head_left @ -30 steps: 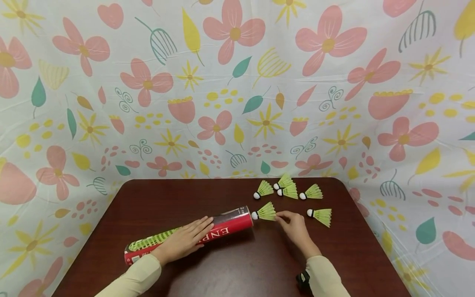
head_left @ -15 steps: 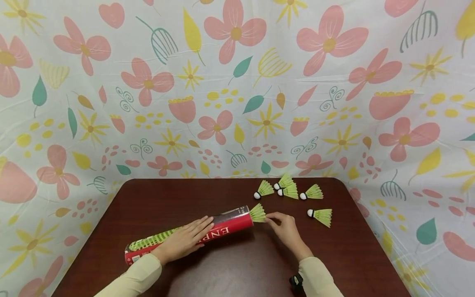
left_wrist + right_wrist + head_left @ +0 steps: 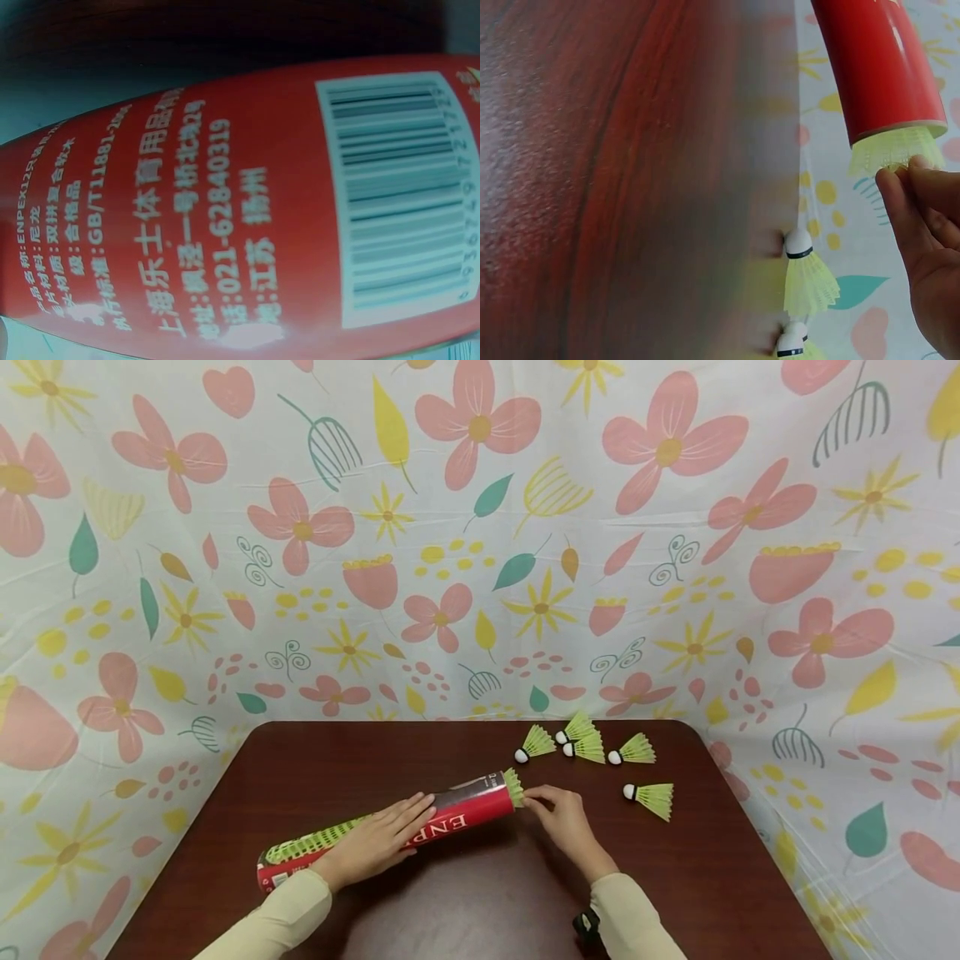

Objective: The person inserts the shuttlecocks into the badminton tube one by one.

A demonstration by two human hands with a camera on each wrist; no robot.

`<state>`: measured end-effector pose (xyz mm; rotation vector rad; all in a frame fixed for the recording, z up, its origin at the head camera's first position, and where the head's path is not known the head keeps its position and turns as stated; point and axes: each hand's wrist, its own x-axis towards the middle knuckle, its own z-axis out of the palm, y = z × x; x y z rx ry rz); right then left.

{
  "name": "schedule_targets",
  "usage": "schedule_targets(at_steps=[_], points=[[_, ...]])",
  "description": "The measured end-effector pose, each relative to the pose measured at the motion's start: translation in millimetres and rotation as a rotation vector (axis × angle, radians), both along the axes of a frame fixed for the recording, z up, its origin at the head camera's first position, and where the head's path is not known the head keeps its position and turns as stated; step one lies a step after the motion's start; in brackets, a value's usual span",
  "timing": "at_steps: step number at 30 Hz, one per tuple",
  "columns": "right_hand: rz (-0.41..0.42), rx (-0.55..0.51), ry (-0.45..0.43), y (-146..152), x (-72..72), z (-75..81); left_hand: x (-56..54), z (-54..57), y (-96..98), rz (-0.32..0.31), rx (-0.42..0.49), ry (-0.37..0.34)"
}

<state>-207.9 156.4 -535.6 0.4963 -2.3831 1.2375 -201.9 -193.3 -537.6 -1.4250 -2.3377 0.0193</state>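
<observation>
A red, black and green shuttlecock tube [image 3: 472, 808] lies slanted on the table. Across its top rests my left hand [image 3: 378, 842], fingers fairly straight and pressing on it. The left wrist view shows only the tube's red side with a barcode [image 3: 397, 199]. At the tube's right end, my right hand [image 3: 562, 822] pinches the skirt edge of a yellow-green shuttlecock [image 3: 513, 787] between thumb and finger. Most of that shuttlecock is hidden inside the tube. In the right wrist view, the skirt [image 3: 889, 150] sticks out of the tube mouth, with the fingertips on its rim.
Several loose yellow-green shuttlecocks with white heads lie at the back right, one [image 3: 536, 743] nearest the tube and two overlapping. Another shuttlecock [image 3: 651, 797] lies right of my right hand. A flower-patterned cloth [image 3: 442, 527] hangs behind the dark brown table [image 3: 337, 756].
My right hand has moved left, and the shuttlecock in it has slid head first into the tube until only the skirt's edge shows. The left hand has stayed on the tube.
</observation>
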Motion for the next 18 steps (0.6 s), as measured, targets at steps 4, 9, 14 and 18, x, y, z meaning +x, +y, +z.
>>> schedule_targets(at_steps=[4,9,14,18], points=[[-0.009,0.004,0.015,-2.1,-1.8,1.3,-1.2,-0.1,0.6,-0.008,0.011,0.024],[-0.026,0.018,0.011,-4.7,-2.8,1.4,-2.5,-0.5,0.2,0.0,0.003,0.04],[-0.021,0.018,-0.017,-7.8,-2.0,3.1,-2.0,-1.7,0.1,0.0,0.011,0.014],[-0.003,0.01,-0.039,-9.2,-1.9,4.9,-1.6,-3.5,0.4,-0.003,0.013,0.004]])
